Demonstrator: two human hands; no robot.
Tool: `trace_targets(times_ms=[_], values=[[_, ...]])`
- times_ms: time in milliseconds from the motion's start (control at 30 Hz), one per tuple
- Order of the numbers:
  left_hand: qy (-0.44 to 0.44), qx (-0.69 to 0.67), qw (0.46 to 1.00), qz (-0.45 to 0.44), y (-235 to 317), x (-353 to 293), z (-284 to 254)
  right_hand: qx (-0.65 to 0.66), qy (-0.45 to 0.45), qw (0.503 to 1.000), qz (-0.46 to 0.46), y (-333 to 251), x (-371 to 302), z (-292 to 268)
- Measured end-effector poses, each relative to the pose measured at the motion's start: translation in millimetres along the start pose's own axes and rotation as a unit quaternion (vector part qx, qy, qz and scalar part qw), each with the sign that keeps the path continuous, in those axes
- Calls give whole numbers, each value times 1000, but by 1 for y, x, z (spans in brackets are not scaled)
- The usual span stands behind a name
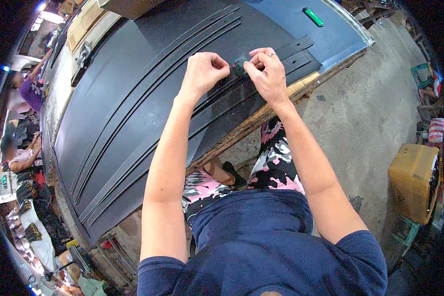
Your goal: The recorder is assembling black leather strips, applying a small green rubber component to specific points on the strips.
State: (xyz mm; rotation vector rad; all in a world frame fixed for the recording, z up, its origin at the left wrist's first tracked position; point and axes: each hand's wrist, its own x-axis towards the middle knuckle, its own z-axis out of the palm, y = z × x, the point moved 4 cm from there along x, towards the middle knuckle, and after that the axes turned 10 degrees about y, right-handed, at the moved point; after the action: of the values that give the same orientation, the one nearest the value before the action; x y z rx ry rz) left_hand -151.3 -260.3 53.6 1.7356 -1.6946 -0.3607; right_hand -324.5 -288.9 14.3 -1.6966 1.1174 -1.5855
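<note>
My left hand (202, 74) and my right hand (269, 74) are raised over the table, close together, thumbs and forefingers pinched. Between the fingertips is a small dark piece (239, 67), too small to name; the right fingers appear to grip it. Whatever the left fingers pinch is hidden. Below the hands lie long black straps (214, 106) with stitched edges, running from the lower left to the upper right. The near straps have slots at their right ends. Another set of long black straps (153, 64) lies beyond them.
A dark sheet covers the work table (118, 54), whose wooden front edge (301, 89) is worn. A small green lighter-shaped object (313, 17) lies at the far right. On the concrete floor at right stands a taped cardboard box (413, 182). Two people work at far left.
</note>
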Motion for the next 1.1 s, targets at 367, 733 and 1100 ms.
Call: trace_targets(times_ms=[367,733,1100], values=[[30,-22,999,-13,-1,-6,2,0,-6,1000,15,-1,0,0],[51,-31,998,-8,2,-9,2,13,-11,1000,19,-5,1,-1],[58,-29,998,-15,3,-11,2,-36,-30,998,-37,-1,1,2]])
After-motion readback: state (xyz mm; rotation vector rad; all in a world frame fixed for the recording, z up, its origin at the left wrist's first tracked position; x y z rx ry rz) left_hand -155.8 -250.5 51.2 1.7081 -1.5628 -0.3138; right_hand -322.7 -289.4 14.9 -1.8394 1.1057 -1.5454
